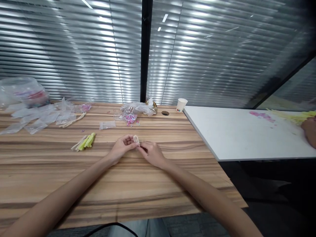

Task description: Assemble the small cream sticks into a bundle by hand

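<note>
A small cream loop [136, 140] of soft strand is held between two bare hands, over a wood-grained desk [148, 191]. The left hand [123, 147] pinches the cream loop between thumb and curled fingers; the right hand [151, 154] pinches its lower end, thumb and fingers pressed together. Left of the loop lies a bundle of yellow and cream strips [84, 142]. Beyond the loop are a flat clear bag [107, 125], pink and white bits [130, 119] and crumpled clear plastic [139, 108]. Beyond it, rightward, stands a paper cup [182, 104]; farther right, a white desk [242, 138] with another person's hand [309, 131].
</note>
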Demonstrator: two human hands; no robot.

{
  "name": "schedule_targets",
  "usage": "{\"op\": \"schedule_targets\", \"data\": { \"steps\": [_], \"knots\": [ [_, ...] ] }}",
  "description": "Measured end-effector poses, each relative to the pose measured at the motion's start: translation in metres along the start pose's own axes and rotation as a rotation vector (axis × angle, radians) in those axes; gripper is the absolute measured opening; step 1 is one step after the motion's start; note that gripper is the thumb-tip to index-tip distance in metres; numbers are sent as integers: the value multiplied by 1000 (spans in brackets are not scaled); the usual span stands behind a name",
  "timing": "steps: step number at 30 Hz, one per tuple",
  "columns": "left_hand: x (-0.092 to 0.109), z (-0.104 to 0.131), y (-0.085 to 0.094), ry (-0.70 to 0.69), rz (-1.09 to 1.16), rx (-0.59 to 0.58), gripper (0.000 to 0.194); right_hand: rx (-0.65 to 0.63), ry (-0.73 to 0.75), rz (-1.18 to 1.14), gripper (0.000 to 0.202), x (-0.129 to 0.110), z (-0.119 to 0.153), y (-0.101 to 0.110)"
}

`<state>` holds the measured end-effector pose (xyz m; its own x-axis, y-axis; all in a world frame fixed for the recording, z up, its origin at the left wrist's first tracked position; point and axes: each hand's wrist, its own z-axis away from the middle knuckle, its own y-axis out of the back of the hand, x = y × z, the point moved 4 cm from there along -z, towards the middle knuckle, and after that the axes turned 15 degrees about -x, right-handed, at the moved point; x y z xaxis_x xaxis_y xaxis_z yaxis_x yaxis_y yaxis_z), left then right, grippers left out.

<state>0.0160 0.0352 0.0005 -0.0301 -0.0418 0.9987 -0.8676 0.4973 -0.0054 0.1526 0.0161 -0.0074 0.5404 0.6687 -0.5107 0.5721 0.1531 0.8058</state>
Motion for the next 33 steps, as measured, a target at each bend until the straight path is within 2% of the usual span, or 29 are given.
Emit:
{"op": "schedule_targets", "data": {
  "steps": [4, 8, 14, 24, 30, 33],
  "knots": [
    [-2, 0, 3, 50, 45, -86, 41, -64, -27, -156, 24, 4, -2, 1],
    [-5, -1, 5, 45, 20, -168, 30, -119, -23, -267, 28, 4, -3, 2],
    [-9, -1, 8, 27, 17, -132, 23, -157, -37, -326, 32, 2, -3, 3],
    [-8, -1, 11, 37, -5, -87, 25, -186, -29, -361, 35, 1, -2, 4],
    [-5, -1, 3, 84, 16, -206, 27, -162, -56, -361, 33, 3, -2, 3],
    [-1, 0, -1, 94, -3, -212, 24, -156, -64, -343, 33, 5, -3, 1]
  ]
}}
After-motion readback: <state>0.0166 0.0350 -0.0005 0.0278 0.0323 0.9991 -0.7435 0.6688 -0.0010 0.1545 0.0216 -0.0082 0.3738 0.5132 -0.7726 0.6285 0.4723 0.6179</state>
